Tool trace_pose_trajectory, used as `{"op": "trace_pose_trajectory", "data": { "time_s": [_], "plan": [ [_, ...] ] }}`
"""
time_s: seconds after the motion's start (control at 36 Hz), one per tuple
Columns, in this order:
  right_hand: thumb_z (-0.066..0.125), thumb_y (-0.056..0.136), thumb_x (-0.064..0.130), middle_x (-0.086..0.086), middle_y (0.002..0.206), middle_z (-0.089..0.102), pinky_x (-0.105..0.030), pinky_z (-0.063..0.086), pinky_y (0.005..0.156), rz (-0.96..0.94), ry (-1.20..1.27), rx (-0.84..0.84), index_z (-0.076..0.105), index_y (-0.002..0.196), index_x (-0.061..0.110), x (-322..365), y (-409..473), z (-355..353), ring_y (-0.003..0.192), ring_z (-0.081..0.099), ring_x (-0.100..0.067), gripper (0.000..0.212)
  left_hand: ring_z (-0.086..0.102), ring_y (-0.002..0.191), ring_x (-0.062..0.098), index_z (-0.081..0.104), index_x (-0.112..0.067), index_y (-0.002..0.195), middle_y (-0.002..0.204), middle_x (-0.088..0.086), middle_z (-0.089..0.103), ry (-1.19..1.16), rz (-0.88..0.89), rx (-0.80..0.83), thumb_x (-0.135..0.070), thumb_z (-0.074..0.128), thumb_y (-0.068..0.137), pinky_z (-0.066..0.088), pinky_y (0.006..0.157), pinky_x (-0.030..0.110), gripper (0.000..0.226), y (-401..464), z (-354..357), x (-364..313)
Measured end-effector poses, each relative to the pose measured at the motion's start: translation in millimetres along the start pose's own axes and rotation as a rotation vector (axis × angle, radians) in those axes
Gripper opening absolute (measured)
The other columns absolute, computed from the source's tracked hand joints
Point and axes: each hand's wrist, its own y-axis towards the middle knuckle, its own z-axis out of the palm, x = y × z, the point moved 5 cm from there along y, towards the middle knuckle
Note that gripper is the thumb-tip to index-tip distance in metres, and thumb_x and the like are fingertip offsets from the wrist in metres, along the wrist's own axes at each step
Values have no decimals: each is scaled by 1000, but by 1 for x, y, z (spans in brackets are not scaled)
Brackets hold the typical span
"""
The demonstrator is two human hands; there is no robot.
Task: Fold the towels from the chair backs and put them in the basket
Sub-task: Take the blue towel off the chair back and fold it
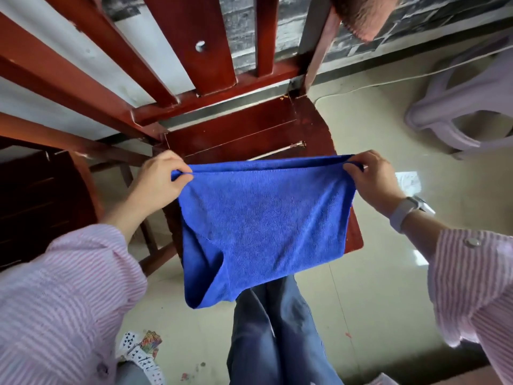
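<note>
Two hands, left hand and right hand, pinch the blue towel's top corners (doubled over) above the red chair.

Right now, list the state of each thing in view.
blue towel: doubled over, hanging in the air above the chair seat
left hand: pinching the towel's left top corner
right hand: pinching its right top corner
brown towel: draped on the chair back

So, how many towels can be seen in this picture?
2. A blue towel hangs between both hands over the chair seat; a reddish-brown towel drapes the chair back, top right. Others may be outside the view.
</note>
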Motion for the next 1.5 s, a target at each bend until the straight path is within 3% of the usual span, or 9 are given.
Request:
{"op": "trace_pose_trajectory", "data": {
  "time_s": [0.14, 0.47, 0.61, 0.81, 0.97, 1.19, 1.33, 1.42, 1.5],
  "plan": [
    [59, 86, 11, -5, 91, 52, -13, 28, 67, 2, 52, -30, 64, 89, 3, 13, -32, -25, 77, 46, -19, 10, 60, 87, 30, 70, -2, 81, 90, 12, 64, -22, -20, 16, 0, 66, 78, 43, 82, 35, 5, -30, -20, -2],
    [61, 84, 15, -4, 80, 55, -17, 28, 62, 99, 198, -188, 55, 80, 16, 47, -134, -91, 75, 47, -20, 8, 59, 85, 24, 66, -5, 87, 95, 8, 62, 56, 75, -58, -1, 61, 81, 33, 71, 23, 9, -109, -99, -61],
    [58, 85, 6, -5, 82, 53, -17, 29, 69, -13, 153, -230, 61, 89, 3, 64, -172, -121, 76, 45, -20, 6, 60, 88, 28, 66, -8, 89, 95, 7, 62, 32, 42, -133, -4, 61, 81, 43, 75, 34, 10, -128, -131, -85],
    [50, 88, 0, -17, 92, 56, -23, 32, 74, -190, -64, -219, 60, 95, -1, 70, -199, -176, 88, 51, -30, 12, 59, 75, 25, 69, -3, 87, 92, 10, 65, -6, 121, -207, 3, 62, 78, 44, 77, 31, 12, -143, -173, -137],
    [59, 83, -3, -19, 83, 59, -32, 42, 73, -261, -73, -379, 63, 87, -3, 75, -215, -237, 76, 57, -33, 6, 54, 77, 15, 69, -8, 90, 99, 2, 63, -6, 151, -240, -1, 59, 82, 42, 77, 28, 14, -154, -198, -184],
    [62, 77, -8, -3, 75, 55, 1, 32, 68, -363, 72, -623, 67, 78, -3, 100, -234, -319, 70, 44, 1, 7, 60, 81, 27, 68, -6, 90, 97, 8, 64, 69, 296, -439, 5, 59, 81, 36, 73, 22, 17, -170, -250, -255],
    [61, 80, -2, -3, 81, 59, -1, 33, 71, -404, 136, -667, 67, 84, -1, 116, -245, -362, 78, 53, -16, 7, 58, 86, 21, 68, -7, 91, 97, 6, 64, 28, 302, -554, 1, 57, 84, 40, 78, 27, 15, -171, -281, -282],
    [61, 81, -1, -11, 83, 64, -7, 34, 69, -430, 150, -674, 67, 86, -1, 124, -253, -380, 77, 53, -17, 8, 55, 80, 17, 67, -1, 88, 91, 14, 64, 11, 340, -608, 6, 57, 82, 37, 76, 21, 14, -174, -296, -299],
    [60, 82, 0, -8, 83, 61, 2, 34, 62, -407, 207, -650, 67, 88, 0, 125, -260, -392, 68, 53, -6, 9, 58, 80, 19, 68, 2, 86, 88, 17, 64, 18, 375, -621, 11, 58, 79, 33, 76, 14, 15, -175, -309, -312]
  ]
}}
